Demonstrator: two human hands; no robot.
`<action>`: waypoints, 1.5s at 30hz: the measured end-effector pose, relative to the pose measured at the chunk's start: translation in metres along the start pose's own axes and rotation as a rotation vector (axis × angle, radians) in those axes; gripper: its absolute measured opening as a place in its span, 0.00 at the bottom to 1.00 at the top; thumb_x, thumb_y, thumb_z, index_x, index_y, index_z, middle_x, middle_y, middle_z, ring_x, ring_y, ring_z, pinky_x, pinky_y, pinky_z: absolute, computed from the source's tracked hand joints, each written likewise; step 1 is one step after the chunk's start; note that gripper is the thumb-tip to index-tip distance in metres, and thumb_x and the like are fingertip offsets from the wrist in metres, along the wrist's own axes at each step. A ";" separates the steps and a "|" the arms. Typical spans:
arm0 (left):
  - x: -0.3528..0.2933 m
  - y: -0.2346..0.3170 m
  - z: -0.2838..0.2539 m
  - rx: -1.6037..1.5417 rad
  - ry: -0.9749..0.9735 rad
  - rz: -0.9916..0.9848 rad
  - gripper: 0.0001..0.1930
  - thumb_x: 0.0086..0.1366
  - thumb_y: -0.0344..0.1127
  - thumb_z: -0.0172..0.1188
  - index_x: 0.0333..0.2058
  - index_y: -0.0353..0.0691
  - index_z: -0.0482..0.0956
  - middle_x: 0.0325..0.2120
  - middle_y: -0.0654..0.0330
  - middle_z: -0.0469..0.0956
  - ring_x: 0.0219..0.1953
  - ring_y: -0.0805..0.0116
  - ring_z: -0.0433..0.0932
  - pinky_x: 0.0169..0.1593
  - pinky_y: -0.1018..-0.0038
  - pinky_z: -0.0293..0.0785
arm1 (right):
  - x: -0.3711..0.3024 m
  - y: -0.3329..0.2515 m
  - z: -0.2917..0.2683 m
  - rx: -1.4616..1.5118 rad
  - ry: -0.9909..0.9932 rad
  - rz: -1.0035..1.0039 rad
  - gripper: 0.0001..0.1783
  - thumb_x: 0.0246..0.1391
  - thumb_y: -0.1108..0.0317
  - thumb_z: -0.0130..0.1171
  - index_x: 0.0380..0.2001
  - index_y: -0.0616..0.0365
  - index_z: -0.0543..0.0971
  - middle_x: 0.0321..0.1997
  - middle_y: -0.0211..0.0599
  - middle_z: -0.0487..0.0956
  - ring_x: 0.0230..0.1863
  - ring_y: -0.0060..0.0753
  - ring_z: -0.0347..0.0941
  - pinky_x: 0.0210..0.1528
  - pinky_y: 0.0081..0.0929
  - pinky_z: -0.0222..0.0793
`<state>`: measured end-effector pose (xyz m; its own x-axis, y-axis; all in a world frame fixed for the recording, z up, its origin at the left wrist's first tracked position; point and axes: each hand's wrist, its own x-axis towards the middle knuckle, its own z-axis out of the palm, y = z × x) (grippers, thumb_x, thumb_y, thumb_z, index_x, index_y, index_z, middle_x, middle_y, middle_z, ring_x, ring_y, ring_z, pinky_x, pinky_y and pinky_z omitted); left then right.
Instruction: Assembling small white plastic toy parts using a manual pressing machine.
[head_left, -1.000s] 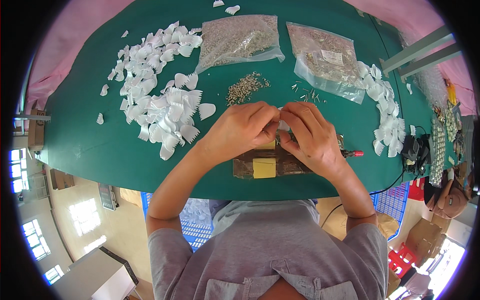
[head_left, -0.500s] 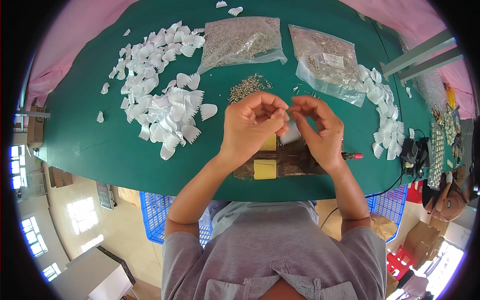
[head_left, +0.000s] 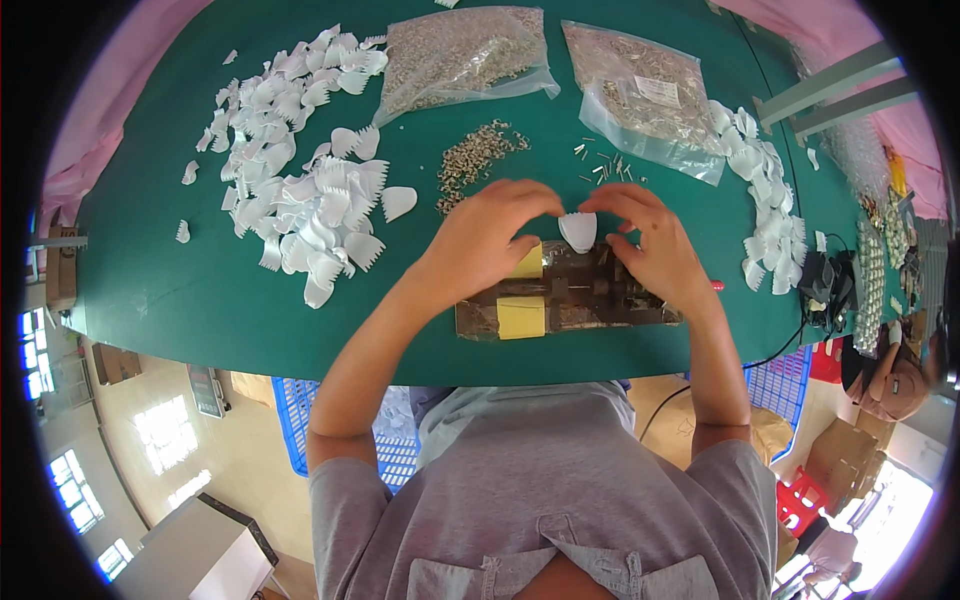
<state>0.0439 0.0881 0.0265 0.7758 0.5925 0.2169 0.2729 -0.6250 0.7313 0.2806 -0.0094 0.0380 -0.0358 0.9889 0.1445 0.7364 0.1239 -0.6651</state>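
Note:
A small white toothed plastic piece stands at the far edge of a dark brown jig block with yellow pads. My left hand is just left of this piece, thumb and fingers apart, its fingertips close to the edge. On the other side, my right hand arches over the block with its fingers spread from the thumb; its fingertips are by the piece's upper edge. Whether they touch it I cannot tell. Beyond my left hand lies a pile of small metal clips.
White toothed pieces are heaped at left, more at right. Two clear bags of metal parts lie at the back. Short metal pins lie before the right bag. Metal bars reach in at right.
My hands have moved apart from a close pinch and lowered toward the block. The white piece, tilted and blurred before, now stands between them. The whole view has shifted slightly.

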 end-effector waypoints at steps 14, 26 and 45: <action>0.050 -0.010 -0.011 -0.557 -0.246 -0.017 0.24 0.66 0.25 0.70 0.60 0.45 0.82 0.42 0.60 0.79 0.40 0.70 0.83 0.50 0.73 0.82 | 0.040 0.011 -0.019 0.609 0.004 0.238 0.09 0.59 0.80 0.65 0.44 0.67 0.82 0.37 0.37 0.87 0.37 0.21 0.83 0.42 0.22 0.81; 0.051 -0.009 -0.008 -0.858 0.032 0.132 0.27 0.60 0.14 0.69 0.58 0.38 0.80 0.59 0.57 0.75 0.53 0.66 0.82 0.56 0.69 0.85 | 0.022 -0.029 -0.003 0.452 0.287 -0.111 0.27 0.52 0.73 0.76 0.56 0.62 0.81 0.55 0.44 0.83 0.51 0.36 0.83 0.57 0.32 0.79; 0.048 0.005 -0.005 -0.675 0.149 0.143 0.26 0.55 0.14 0.71 0.54 0.34 0.82 0.50 0.56 0.77 0.48 0.64 0.87 0.53 0.71 0.88 | 0.014 -0.028 0.014 0.457 0.422 -0.046 0.27 0.55 0.74 0.75 0.58 0.65 0.81 0.57 0.50 0.83 0.55 0.44 0.84 0.56 0.37 0.80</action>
<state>0.0800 0.1156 0.0440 0.6782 0.6218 0.3917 -0.2760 -0.2784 0.9199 0.2502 0.0023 0.0487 0.2783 0.8752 0.3958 0.3734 0.2811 -0.8841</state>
